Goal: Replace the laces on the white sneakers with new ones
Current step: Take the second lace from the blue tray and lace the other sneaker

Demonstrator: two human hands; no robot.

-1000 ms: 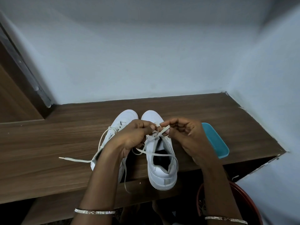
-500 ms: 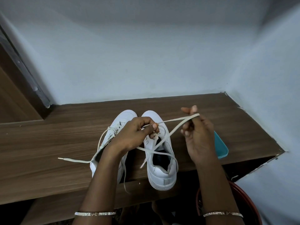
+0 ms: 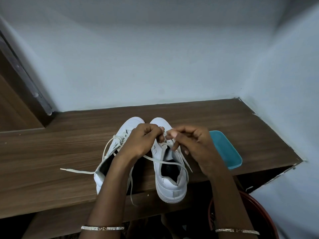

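Two white sneakers stand side by side on the wooden shelf (image 3: 51,152), toes toward the wall, heels at the front edge. I see both hands over the right-hand sneaker (image 3: 170,185).

Left hand (image 3: 143,140): fingers curled, tips pinching the lace (image 3: 165,163) up at the eyelet rows.

Right hand (image 3: 195,147): thumb and forefinger pinch the same lace, close against the left fingertips; other fingers loosely bent.

One strand crosses the shoe's opening, its tip hanging off the outer side beside the right wrist.

Left-hand sneaker (image 3: 101,171) sits partly under the left forearm. Its loose lace (image 3: 77,171) trails out across the shelf to the left; another end dangles over the front edge.

Teal tray (image 3: 226,150) lies on the shelf just beside the right hand. Red bucket (image 3: 264,214) sits below, lower right. Bangle (image 3: 102,228) on each wrist.
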